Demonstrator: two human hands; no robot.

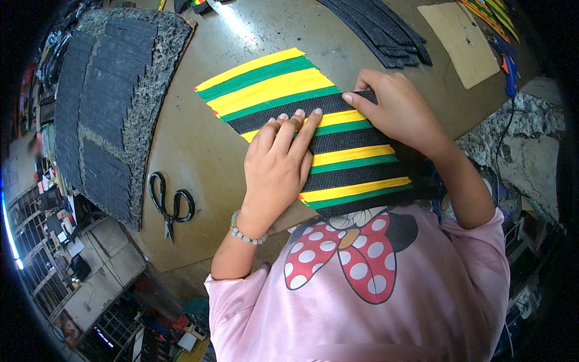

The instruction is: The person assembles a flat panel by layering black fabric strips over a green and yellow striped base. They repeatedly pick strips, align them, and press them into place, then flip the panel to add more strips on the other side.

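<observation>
Right of the scissors (pixel 170 205), striped straps (pixel 350 155) are laid over the table (pixel 187 136), pressed under the loosely spread left hand (pixel 274 154); a black strap (pixel 330 103) is pinched by the right hand (pixel 401 110). Seemingly light and pliant, they are best held at the ends.

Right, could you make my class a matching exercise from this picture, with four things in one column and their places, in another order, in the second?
Things
1. scissors
2. cardboard piece
3. bead bracelet
4. striped strips

Places
A. around the left wrist
B. toward the upper right of the picture
C. under the fingers of the left hand
D. on the table, left of that hand

Pairs: 1-D, 2-B, 3-A, 4-C
</observation>
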